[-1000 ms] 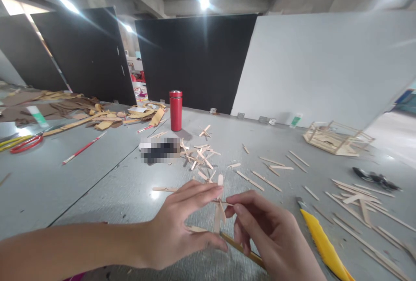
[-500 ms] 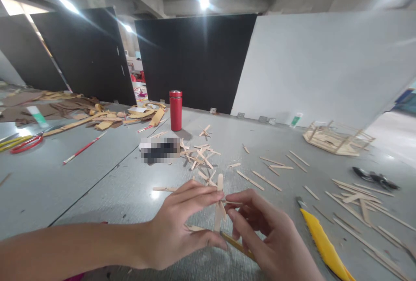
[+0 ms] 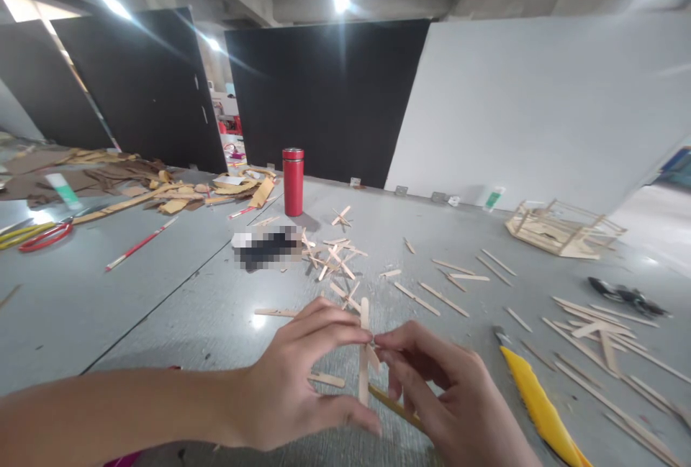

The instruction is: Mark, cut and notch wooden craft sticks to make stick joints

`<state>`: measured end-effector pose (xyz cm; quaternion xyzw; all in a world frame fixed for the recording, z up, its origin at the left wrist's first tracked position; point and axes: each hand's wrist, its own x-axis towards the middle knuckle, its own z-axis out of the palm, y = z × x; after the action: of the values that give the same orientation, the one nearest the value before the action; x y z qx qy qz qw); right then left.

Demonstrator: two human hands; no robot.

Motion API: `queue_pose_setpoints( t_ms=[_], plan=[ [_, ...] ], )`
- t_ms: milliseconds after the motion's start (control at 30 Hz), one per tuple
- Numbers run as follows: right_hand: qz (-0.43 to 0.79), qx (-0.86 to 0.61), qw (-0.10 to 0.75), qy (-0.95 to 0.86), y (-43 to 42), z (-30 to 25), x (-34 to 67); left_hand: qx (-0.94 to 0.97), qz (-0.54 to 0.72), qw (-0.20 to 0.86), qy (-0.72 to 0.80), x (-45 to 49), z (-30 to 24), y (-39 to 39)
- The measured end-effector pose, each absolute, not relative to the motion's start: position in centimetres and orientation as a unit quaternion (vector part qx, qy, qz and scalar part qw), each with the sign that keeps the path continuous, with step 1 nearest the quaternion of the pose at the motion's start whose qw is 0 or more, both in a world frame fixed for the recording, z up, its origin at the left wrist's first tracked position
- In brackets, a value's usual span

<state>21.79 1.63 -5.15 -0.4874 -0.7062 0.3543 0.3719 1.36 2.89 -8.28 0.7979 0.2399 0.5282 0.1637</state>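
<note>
My left hand (image 3: pixel 294 381) pinches a small upright assembly of wooden craft sticks (image 3: pixel 364 352) between thumb and fingers, low in the middle of the view. My right hand (image 3: pixel 448 395) meets it from the right, its fingertips pinched on a short cross stick of the same assembly. A longer brown stick (image 3: pixel 394 408) lies on the grey table (image 3: pixel 178 309) under my right fingers. A short loose stick (image 3: pixel 327 379) lies beside my left thumb.
Loose sticks are scattered at the centre (image 3: pixel 335 258) and right (image 3: pixel 594 323). A yellow-handled cutter (image 3: pixel 534 402) lies at right, a red flask (image 3: pixel 293 182) stands behind, a stick frame (image 3: pixel 561 226) sits far right, and cardboard scraps (image 3: pixel 162 193) and red-handled scissors (image 3: pixel 46 235) lie left.
My right fingertips have closed in on the stick assembly, from holding a thin stick beside it to pinching at its crossing. The assembly now stands straighter and slightly lower.
</note>
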Motion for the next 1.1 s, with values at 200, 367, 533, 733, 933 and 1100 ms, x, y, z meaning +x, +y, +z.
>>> queue_pose_setpoints(
  t_ms=[200,367,533,733,933,1100],
  plan=[
    [0.498,-0.489,0.419,-0.581,1.5,-4.7,21.5,0.746,0.528,0.258,0.313,1.0,-9.3,2.5],
    [0.554,-0.426,0.419,-0.579,1.9,-5.2,21.5,0.738,0.514,0.289,0.329,1.4,-8.9,2.7],
    [0.535,-0.461,0.421,-0.570,1.8,-5.7,21.2,0.749,0.535,0.246,0.305,1.6,-8.1,2.9],
    [0.373,-0.500,0.424,-0.657,1.8,-5.6,21.5,0.746,0.525,0.232,0.338,1.4,-8.3,2.8],
    [0.251,-0.482,0.417,-0.729,1.8,-6.2,21.9,0.747,0.527,0.224,0.339,1.3,-8.5,2.8],
    [0.241,-0.466,0.413,-0.744,1.5,-6.2,21.8,0.760,0.513,0.250,0.312,1.5,-8.2,2.8]
  ],
)
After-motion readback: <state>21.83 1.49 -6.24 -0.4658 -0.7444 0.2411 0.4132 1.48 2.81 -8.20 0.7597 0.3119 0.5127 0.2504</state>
